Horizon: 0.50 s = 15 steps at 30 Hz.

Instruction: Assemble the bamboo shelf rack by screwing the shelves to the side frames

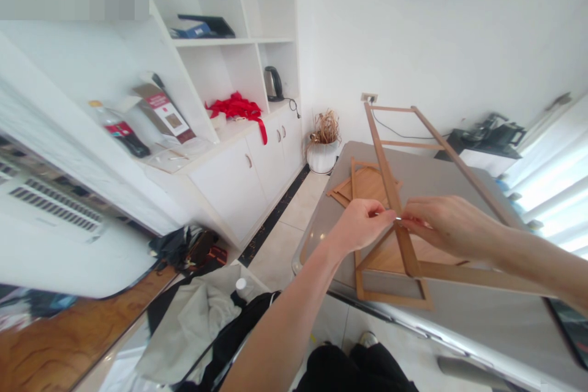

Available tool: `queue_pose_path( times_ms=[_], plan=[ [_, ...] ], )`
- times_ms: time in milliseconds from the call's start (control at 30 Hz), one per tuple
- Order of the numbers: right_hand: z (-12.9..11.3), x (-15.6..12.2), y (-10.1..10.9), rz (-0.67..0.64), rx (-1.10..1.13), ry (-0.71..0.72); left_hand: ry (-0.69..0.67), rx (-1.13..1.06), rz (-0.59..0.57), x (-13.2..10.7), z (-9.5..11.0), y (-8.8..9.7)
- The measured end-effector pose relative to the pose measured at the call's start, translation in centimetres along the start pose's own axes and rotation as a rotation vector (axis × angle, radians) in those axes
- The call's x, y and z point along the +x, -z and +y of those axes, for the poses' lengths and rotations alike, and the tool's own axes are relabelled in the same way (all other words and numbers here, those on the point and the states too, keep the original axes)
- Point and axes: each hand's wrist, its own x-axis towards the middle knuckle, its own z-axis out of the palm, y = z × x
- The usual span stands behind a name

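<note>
My left hand (365,225) and my right hand (441,220) meet at the near left part of a wooden frame (478,275). Between their pinched fingertips shows a small shiny metal piece (398,218), too small to name exactly; both hands seem closed on it. The long frame has two side rails joined by crosspieces, and it stands above a grey table (328,220). Beneath the left rail lie flat wooden panels (367,182) and thinner wooden framing, partly covered by my hands.
White cabinets (229,193) line the left, with a kettle (274,84), red cloth (236,107) and a cola bottle (126,131) on them. A potted dry plant (323,150) stands by the wall. A bag (193,318) lies low at left. Black appliances (496,135) sit beyond the table.
</note>
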Motion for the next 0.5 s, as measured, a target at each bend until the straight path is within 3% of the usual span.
queue_pose_path(
  times_ms=[233, 500],
  plan=[
    [0.5, 0.3, 0.4, -0.089, 0.091, -0.014, -0.012, -0.011, -0.104, 1.3, -0.8, 0.9],
    [1.2, 0.8, 0.5, -0.106, 0.139, 0.045, 0.042, -0.154, -0.386, 4.1, -1.6, 2.6]
  ],
)
